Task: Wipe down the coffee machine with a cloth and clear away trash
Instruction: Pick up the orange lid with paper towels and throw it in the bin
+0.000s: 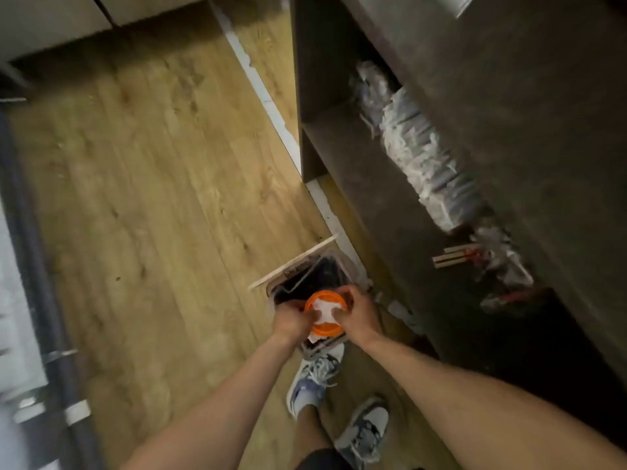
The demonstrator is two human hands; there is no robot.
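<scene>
Nearest the camera, two bare forearms reach forward from 6 o'clock, above a pair of grey-and-white laced sneakers (317, 381) on the pale wood-plank floor (142, 198). The left hand (290, 320) and the right hand (359, 313) meet at about 12 o'clock from the feet, both closed around a round orange plastic container (325, 312) with crumpled white paper (324, 313) stuffed inside it. The left fingers curl over the rim at its 9 o'clock side; the right fingers wrap the 3 o'clock side.

The container hangs directly over a small white pedal bin with a dark liner (315, 276), its lid (291, 262) raised at the bin's 10 o'clock edge.

The container looks light and fairly stiff, its smooth plastic rim likely a bit slippery; holding it on opposite sides as here seems the sound grip. The paper is soft and weightless, so it may cling inside and need pinching out or a tip and shake.

Farther off, at 2 o'clock, a dark brown open shelf unit (390, 184) holds blurred white wrapped packets (417, 154). No coffee machine is in view.
</scene>
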